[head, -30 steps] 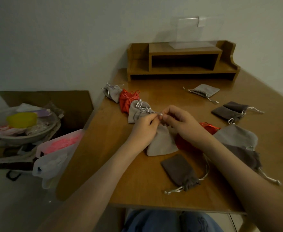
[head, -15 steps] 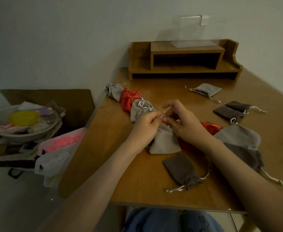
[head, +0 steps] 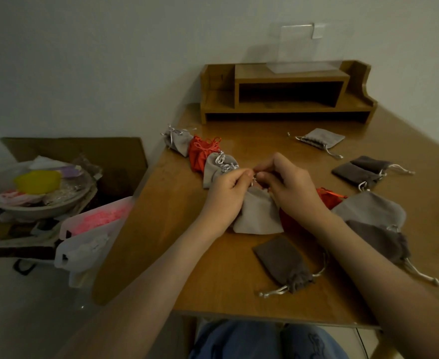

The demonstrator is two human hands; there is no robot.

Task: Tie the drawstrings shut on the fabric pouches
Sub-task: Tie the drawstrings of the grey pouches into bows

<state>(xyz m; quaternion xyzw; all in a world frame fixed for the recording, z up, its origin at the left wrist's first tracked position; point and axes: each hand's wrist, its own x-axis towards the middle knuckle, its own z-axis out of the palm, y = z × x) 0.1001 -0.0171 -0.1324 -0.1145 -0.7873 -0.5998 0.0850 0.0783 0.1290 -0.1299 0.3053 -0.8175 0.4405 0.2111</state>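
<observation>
A light grey pouch (head: 257, 216) lies on the wooden table (head: 166, 208) between my hands. My left hand (head: 226, 193) and my right hand (head: 288, 185) meet above its mouth, and each pinches its silver drawstring with the fingertips. Behind them stand a grey pouch (head: 217, 168), a red pouch (head: 200, 154) and another grey pouch (head: 178, 138), in a row with their cords tied. A second red pouch (head: 327, 198) is partly hidden under my right wrist.
Loose pouches lie around: dark brown (head: 283, 263) near the front edge, large grey (head: 371, 211), brown (head: 384, 242), two dark ones (head: 361, 171) and a light grey one (head: 322, 138) at the right. A wooden shelf (head: 288, 97) stands at the back. Cluttered boxes (head: 57, 193) sit left of the table.
My hands have stayed over the pouch's mouth; the fingertips have shifted slightly on the drawstring, and the right fingers have closed in.
</observation>
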